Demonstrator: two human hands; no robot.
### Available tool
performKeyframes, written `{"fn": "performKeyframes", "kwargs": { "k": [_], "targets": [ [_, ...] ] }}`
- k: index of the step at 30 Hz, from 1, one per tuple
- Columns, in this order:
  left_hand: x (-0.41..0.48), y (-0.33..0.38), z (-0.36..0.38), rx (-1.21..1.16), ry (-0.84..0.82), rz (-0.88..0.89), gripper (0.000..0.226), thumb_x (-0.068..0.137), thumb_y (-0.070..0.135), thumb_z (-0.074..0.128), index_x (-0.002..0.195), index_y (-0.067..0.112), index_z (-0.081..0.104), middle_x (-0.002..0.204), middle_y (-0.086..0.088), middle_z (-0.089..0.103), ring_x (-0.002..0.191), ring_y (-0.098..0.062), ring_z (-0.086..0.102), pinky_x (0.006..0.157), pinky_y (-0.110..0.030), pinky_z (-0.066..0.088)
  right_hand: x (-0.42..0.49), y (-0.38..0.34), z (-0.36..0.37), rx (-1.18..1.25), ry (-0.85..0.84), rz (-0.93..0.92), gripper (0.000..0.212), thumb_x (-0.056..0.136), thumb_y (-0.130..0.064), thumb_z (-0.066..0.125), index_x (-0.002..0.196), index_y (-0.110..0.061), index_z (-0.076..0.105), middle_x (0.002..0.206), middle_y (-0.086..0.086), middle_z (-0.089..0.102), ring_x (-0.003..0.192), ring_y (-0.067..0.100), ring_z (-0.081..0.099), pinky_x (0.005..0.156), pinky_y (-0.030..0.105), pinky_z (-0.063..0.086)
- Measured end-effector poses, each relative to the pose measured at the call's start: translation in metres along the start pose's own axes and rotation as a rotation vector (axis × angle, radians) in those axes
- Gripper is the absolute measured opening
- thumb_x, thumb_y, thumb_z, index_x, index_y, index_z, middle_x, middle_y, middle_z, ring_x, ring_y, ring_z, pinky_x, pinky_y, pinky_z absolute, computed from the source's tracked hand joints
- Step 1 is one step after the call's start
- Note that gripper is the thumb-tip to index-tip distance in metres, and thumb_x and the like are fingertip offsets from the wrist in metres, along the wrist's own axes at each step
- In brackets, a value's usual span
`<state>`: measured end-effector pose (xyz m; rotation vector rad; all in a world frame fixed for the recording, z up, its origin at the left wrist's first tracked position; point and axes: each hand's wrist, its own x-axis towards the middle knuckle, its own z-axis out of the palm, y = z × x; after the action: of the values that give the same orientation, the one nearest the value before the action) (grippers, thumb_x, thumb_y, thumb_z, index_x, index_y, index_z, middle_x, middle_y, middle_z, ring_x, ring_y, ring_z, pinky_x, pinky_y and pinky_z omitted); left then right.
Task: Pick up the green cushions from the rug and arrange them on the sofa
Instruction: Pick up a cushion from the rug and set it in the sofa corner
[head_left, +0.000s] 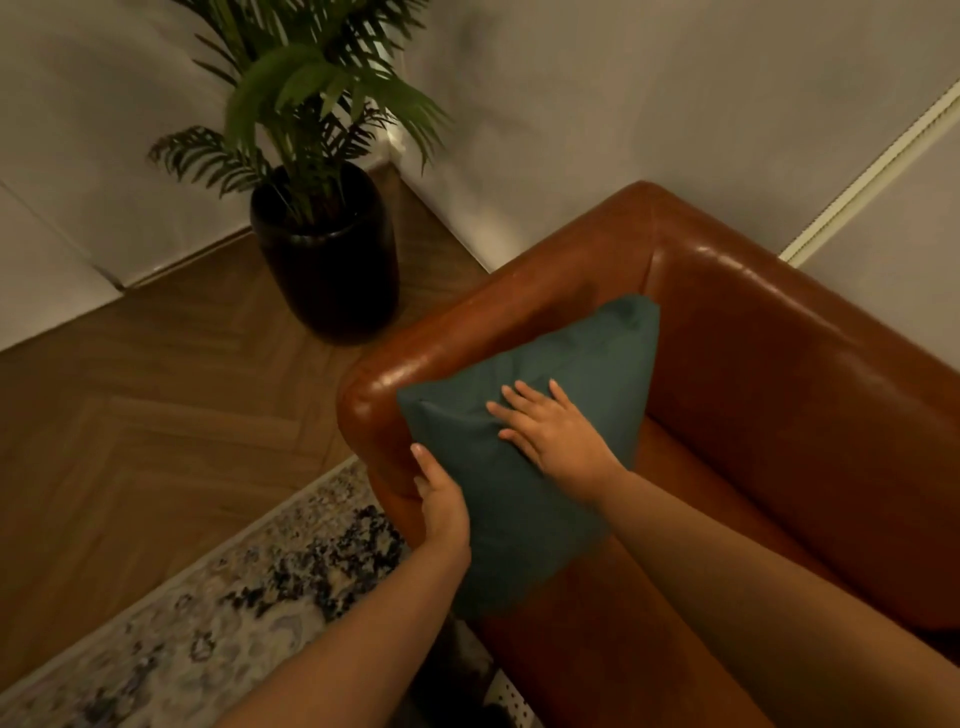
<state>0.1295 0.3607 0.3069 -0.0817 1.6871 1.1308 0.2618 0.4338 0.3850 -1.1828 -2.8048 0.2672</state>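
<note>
Grey patterned rug (208, 623) lies nearest, its edge running up to the front corner of the sofa. Over it two bare forearms reach forward. The left grip (444, 506) holds the left edge of the green cushion (524, 509), thumb along the seam, the other fingers hidden behind. The right grip (550, 431) is released and lies flat on the cushion's face with straight fingers. The cushion stands tilted on the seat of the brown leather sofa (779, 364), leaning on the left armrest (467, 332) in the corner. Beyond are herringbone wooden floor (156, 415), a dark pot (332, 270) with a palm (311, 93), and pale walls (623, 104).
</note>
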Motion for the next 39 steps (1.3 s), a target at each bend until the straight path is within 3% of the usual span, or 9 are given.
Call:
{"fn": "performKeyframes", "kwargs": {
  "k": [2,4,8,14,22,26,32,36,39],
  "targets": [
    [0.009,-0.002,0.001,0.022,-0.01,-0.018,0.135,0.034,0.107,0.019,0.144,0.03,0.034,0.146,-0.004,0.044,0.13,-0.032,0.045,0.11,-0.052,0.033,-0.004,-0.004,0.0,0.113,0.019,0.078,0.063,0.095,-0.056,0.015,0.139,-0.024,0.047,0.148,0.01,0.041,0.14,0.022,0.033,0.114,0.041,0.013],
    [0.005,-0.001,-0.002,0.052,-0.025,-0.106,0.14,0.028,0.107,0.015,0.145,0.032,0.031,0.148,-0.002,0.042,0.131,-0.033,0.043,0.109,-0.055,0.031,-0.009,-0.001,0.003,0.222,0.044,0.219,0.069,0.089,-0.066,0.017,0.147,-0.031,0.029,0.159,0.004,0.014,0.147,0.014,0.004,0.116,0.033,-0.004],
    [-0.003,-0.003,-0.001,0.134,-0.084,-0.211,0.147,0.019,0.107,0.014,0.145,0.033,0.031,0.15,-0.001,0.039,0.133,-0.035,0.039,0.104,-0.064,0.031,-0.018,0.004,0.009,0.2,-0.022,0.314,0.074,0.085,-0.072,0.019,0.15,-0.036,0.013,0.161,0.0,-0.003,0.143,0.008,-0.015,0.117,0.035,-0.011],
    [-0.004,-0.018,-0.006,0.007,-0.141,-0.215,0.139,0.022,0.106,0.019,0.142,0.039,0.036,0.148,0.004,0.041,0.134,-0.03,0.039,0.099,-0.062,0.035,-0.019,0.001,0.016,0.138,-0.185,0.243,0.08,0.084,-0.074,0.022,0.151,-0.036,0.0,0.16,0.002,-0.012,0.145,0.015,-0.017,0.115,0.036,-0.014],
    [-0.003,-0.046,-0.02,-0.223,-0.199,-0.22,0.111,0.048,0.1,0.03,0.138,0.037,0.043,0.142,0.002,0.049,0.13,-0.027,0.044,0.106,-0.058,0.035,-0.024,-0.011,0.029,0.205,-0.243,0.158,0.092,0.076,-0.079,0.035,0.151,-0.037,0.002,0.16,0.001,-0.012,0.145,0.016,-0.018,0.115,0.037,-0.014],
    [-0.009,-0.041,-0.028,-0.181,-0.186,-0.222,0.098,0.065,0.093,0.019,0.138,0.032,0.044,0.138,0.003,0.05,0.13,-0.025,0.044,0.106,-0.055,0.037,-0.023,-0.012,0.025,0.231,-0.273,0.141,0.091,0.079,-0.074,0.043,0.151,-0.036,0.004,0.16,0.002,-0.01,0.146,0.017,-0.014,0.117,0.039,-0.01],
    [-0.029,-0.025,-0.026,-0.224,-0.136,-0.148,0.1,0.071,0.088,0.02,0.144,0.022,0.038,0.146,-0.004,0.044,0.134,-0.028,0.042,0.112,-0.05,0.034,-0.024,0.003,0.012,0.211,-0.273,0.061,0.078,0.088,-0.061,0.047,0.151,-0.033,0.01,0.161,0.004,-0.003,0.147,0.019,-0.007,0.117,0.038,-0.004],
    [-0.035,-0.021,-0.025,-0.267,-0.081,-0.066,0.133,0.037,0.102,0.033,0.142,0.022,0.043,0.145,-0.005,0.046,0.13,-0.029,0.045,0.112,-0.048,0.034,-0.028,0.0,0.009,0.16,-0.241,0.057,0.073,0.091,-0.06,0.042,0.151,-0.032,0.011,0.161,0.004,-0.003,0.147,0.02,-0.007,0.118,0.041,-0.001],
    [-0.042,-0.013,-0.028,-0.223,-0.108,-0.006,0.112,0.059,0.095,0.027,0.144,0.024,0.039,0.144,-0.002,0.046,0.131,-0.027,0.043,0.113,-0.048,0.033,-0.037,-0.003,0.008,0.154,-0.223,0.086,0.07,0.093,-0.058,0.039,0.151,-0.032,0.011,0.161,0.004,-0.005,0.147,0.019,-0.008,0.118,0.041,-0.001]
  ]
}}
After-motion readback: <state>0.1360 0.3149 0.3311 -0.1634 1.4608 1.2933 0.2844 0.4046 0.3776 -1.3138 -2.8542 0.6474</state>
